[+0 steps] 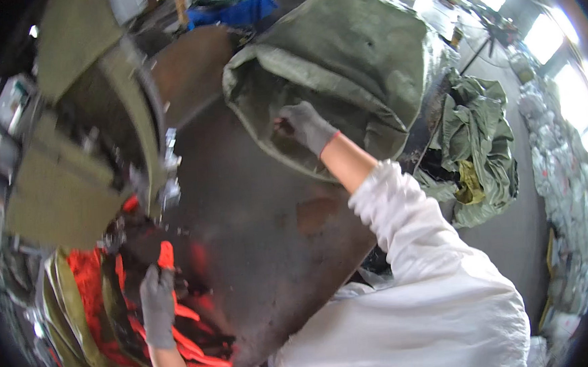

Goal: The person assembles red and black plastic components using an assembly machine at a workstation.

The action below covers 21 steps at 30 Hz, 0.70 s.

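Note:
My left hand (159, 307), in a grey glove, reaches over a pile of bright red and black pieces (190, 351) at the lower left. Its fingers close on a red, finger-shaped piece (166, 254) that sticks up past them. My right hand (309, 127), also in a grey glove, is held at the mouth of a big olive-green sack (359, 45) lying on the dark table (243, 234). The right fingers are curled, and what they hold, if anything, is too small to make out.
Olive-drab padded panels (65, 177) stand on the left, blurred. Beside the table at right lies a crumpled green sack (476, 139) with a yellowish cloth (469, 183). Clear plastic bundles (563, 187) line the right wall. A blue cloth (233, 11) lies at the back.

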Each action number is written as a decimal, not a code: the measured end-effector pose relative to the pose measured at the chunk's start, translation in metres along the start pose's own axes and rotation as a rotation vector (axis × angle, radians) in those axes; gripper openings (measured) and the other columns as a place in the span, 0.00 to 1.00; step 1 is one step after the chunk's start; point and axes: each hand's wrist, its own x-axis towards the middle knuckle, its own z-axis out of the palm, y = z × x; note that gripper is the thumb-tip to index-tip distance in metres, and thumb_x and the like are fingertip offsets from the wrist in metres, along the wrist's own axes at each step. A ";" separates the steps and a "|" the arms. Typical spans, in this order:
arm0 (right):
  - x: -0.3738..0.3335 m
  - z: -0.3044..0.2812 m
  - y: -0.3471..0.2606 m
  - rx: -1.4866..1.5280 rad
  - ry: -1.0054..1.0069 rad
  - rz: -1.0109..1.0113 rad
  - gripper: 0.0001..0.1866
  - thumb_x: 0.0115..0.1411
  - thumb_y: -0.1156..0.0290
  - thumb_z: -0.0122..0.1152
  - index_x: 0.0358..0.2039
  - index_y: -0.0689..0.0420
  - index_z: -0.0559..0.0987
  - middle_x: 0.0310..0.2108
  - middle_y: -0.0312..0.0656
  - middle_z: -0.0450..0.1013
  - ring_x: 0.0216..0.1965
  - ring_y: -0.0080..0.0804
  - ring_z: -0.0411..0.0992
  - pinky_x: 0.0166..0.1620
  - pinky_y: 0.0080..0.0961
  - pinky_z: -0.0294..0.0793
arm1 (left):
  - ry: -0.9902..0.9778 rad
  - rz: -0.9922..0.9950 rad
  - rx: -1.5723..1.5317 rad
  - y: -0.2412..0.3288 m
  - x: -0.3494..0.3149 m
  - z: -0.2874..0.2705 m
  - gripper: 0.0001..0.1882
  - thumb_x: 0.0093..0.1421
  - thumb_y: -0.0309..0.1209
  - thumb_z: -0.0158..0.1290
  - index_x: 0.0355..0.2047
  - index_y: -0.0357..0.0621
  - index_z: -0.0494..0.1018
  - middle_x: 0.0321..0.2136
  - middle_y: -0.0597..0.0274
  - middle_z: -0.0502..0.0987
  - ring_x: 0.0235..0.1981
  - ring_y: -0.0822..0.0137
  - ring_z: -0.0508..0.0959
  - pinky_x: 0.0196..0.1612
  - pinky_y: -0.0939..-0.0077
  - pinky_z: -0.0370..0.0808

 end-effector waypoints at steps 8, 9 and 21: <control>0.111 -0.142 -0.218 -1.241 0.391 -0.986 0.19 0.72 0.63 0.46 0.58 0.50 0.79 0.60 0.44 0.75 0.63 0.40 0.70 0.66 0.37 0.67 | -0.201 0.254 0.225 0.033 0.063 0.126 0.11 0.67 0.33 0.56 0.44 0.38 0.72 0.36 0.52 0.80 0.28 0.58 0.82 0.31 0.65 0.78; 0.116 -0.184 -0.260 -1.524 0.605 -0.999 0.20 0.72 0.61 0.48 0.58 0.49 0.79 0.60 0.43 0.75 0.64 0.40 0.69 0.67 0.37 0.66 | -0.180 0.467 0.388 0.025 0.084 0.157 0.12 0.66 0.33 0.57 0.45 0.39 0.72 0.36 0.50 0.80 0.31 0.53 0.82 0.32 0.60 0.78; 0.300 -0.191 -0.230 -1.685 0.477 -0.998 0.33 0.64 0.40 0.57 0.64 0.44 0.75 0.68 0.41 0.67 0.71 0.41 0.60 0.73 0.39 0.56 | 0.054 0.881 0.846 0.029 0.127 0.224 0.16 0.66 0.38 0.55 0.49 0.43 0.70 0.42 0.54 0.79 0.34 0.48 0.81 0.31 0.54 0.76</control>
